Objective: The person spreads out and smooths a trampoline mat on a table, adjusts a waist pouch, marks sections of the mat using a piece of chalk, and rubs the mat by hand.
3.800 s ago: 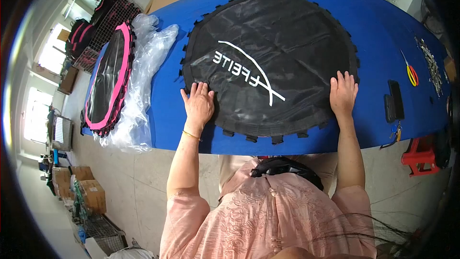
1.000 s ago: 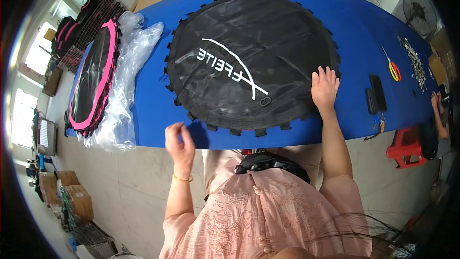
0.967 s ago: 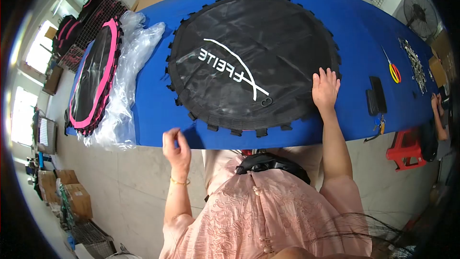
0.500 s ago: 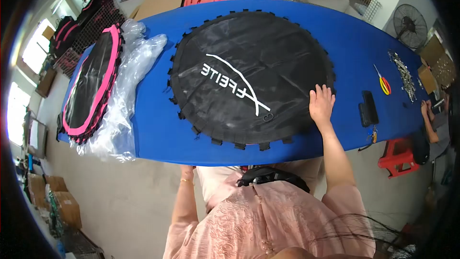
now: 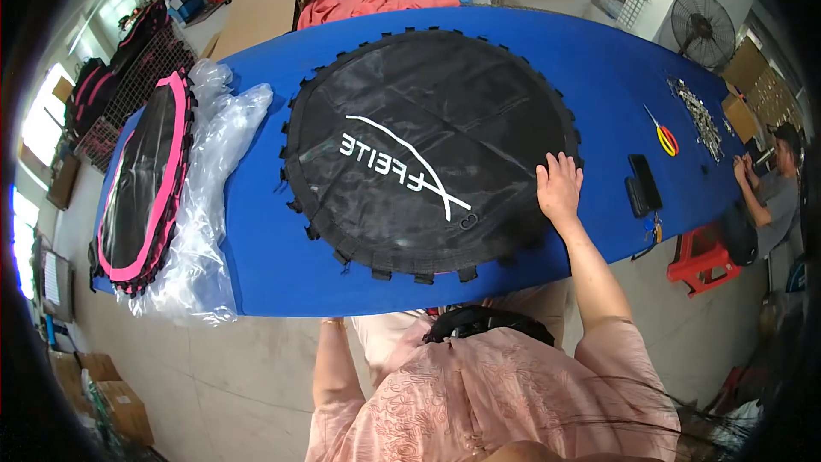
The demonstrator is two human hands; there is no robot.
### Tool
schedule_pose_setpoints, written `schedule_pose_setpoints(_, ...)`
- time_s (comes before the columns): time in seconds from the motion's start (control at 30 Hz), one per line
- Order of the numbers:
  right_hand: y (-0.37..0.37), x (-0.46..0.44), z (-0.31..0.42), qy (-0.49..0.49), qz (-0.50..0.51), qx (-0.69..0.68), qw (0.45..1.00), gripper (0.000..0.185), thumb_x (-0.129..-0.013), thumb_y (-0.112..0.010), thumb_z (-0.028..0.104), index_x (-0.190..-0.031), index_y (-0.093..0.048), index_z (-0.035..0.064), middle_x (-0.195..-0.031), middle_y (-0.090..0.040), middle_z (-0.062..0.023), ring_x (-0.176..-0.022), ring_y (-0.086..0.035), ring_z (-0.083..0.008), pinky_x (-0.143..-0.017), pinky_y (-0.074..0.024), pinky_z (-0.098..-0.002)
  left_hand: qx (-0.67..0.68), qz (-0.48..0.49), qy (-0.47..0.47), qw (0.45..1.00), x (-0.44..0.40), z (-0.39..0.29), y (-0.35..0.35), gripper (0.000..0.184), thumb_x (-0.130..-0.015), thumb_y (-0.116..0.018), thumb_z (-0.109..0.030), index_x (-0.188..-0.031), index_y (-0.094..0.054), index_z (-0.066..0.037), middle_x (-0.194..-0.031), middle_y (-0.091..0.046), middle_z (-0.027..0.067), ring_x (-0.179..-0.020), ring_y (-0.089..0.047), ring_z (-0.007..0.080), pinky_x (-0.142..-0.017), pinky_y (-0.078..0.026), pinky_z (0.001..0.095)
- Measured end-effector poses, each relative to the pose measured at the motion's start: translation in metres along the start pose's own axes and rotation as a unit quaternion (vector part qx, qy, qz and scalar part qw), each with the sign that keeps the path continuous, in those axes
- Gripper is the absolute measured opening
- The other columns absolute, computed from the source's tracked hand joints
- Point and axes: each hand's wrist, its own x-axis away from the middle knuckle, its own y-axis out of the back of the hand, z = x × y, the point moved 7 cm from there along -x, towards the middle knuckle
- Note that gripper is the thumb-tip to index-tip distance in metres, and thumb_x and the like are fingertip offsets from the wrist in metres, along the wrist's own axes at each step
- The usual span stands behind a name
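A round black mat [image 5: 428, 111] with dark tabs along its rim and mirrored white lettering lies flat on the blue table [image 5: 274, 291]. My right hand [image 5: 560, 186] rests on the mat's right edge, fingers stretched out and holding nothing. A small dark looped piece [image 5: 468, 222] lies on the mat beside the white line. My left hand is hidden under the table's front edge; only the forearm and bracelet show.
Left: a pink-edged black mat [image 5: 145, 188] and clear plastic [image 5: 201, 231]. Right: scissors [image 5: 665, 139], metal pieces [image 5: 699, 120], a phone [image 5: 645, 181], a black case [image 5: 636, 198], keys [image 5: 652, 228], a red stool [image 5: 701, 265]. Another person [image 5: 774, 197] sits beyond the table's right end.
My left hand has gone from the mat's edge down beneath the table's front edge. The small dark looped piece now shows on the mat. My right hand stays on the mat. The view has shifted.
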Motion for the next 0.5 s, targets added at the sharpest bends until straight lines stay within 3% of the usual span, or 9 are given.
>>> schedule_pose_setpoints(0.17,0.001,0.000,0.001,0.008,-0.011,0.000,1.000,0.052,-0.108,-0.051,0.040,-0.146,-0.060,0.0062,-0.156,-0.052,-0.0230,-0.149,-0.041,-0.0417,-0.124,-0.0258,-0.0604,-0.021,0.002,0.014,1.000,0.023,0.005,0.013,0.029,-0.106,-0.060,-0.029,-0.123,-0.068,-0.008,-0.094,-0.073,0.0008,-0.075,-0.067,0.0146,-0.061,-0.056,0.0326)
schedule_pose_setpoints(0.37,0.003,0.001,-0.002,0.003,-0.012,-0.010,1.000,0.052,-0.108,-0.051,0.040,-0.146,-0.060,0.0067,-0.155,-0.053,-0.0220,-0.149,-0.042,-0.0414,-0.124,-0.0258,-0.0597,-0.038,0.018,0.010,0.999,-0.013,-0.019,-0.032,0.031,-0.106,-0.059,-0.030,-0.124,-0.068,-0.007,-0.095,-0.073,0.0011,-0.075,-0.067,0.0148,-0.061,-0.056,0.0328)
schedule_pose_setpoints(0.5,0.002,0.002,0.000,0.003,-0.009,-0.006,1.000,0.051,-0.108,-0.052,0.039,-0.146,-0.060,0.0071,-0.155,-0.053,-0.0219,-0.149,-0.042,-0.0414,-0.125,-0.0257,-0.0594,-0.056,0.012,0.014,0.998,-0.010,-0.024,-0.025,0.032,-0.106,-0.059,-0.031,-0.125,-0.067,-0.007,-0.095,-0.073,0.0013,-0.075,-0.067,0.0150,-0.062,-0.056,0.0329)
